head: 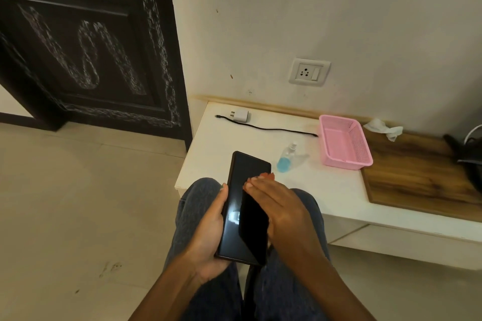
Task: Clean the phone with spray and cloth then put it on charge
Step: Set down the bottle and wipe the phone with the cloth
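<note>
I hold a black phone above my lap, screen up, with my left hand gripping its left edge and underside. My right hand lies flat across the screen's right half and presses a small red cloth on it; only the cloth's tip shows past my fingertips. A clear spray bottle with blue liquid stands on the white ledge just beyond the phone. A white charger plug and a black cable lie near the wall. The wall socket above the ledge has nothing plugged in.
A pink plastic basket sits right of the bottle, partly on a wooden board. A crumpled white tissue lies behind it. Dark objects are at the far right edge. A dark carved door stands at the left, above a tiled floor.
</note>
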A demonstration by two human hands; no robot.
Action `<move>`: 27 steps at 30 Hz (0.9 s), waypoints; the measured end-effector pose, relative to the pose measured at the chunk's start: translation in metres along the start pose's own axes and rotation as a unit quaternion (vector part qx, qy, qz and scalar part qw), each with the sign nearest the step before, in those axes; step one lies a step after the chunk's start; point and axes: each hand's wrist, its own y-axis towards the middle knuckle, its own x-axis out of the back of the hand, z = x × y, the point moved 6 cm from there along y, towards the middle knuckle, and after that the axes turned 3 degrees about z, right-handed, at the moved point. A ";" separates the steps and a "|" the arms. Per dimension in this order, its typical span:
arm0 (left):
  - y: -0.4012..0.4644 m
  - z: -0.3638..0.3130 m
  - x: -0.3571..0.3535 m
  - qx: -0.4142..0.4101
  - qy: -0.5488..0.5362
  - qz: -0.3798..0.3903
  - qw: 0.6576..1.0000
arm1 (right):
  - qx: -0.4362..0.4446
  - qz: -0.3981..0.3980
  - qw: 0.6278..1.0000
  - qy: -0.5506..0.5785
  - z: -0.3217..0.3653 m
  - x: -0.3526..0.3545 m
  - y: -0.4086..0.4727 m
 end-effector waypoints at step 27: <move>0.003 0.004 -0.009 0.007 0.014 -0.007 1.000 | -0.052 -0.038 0.998 0.000 0.002 0.005 0.031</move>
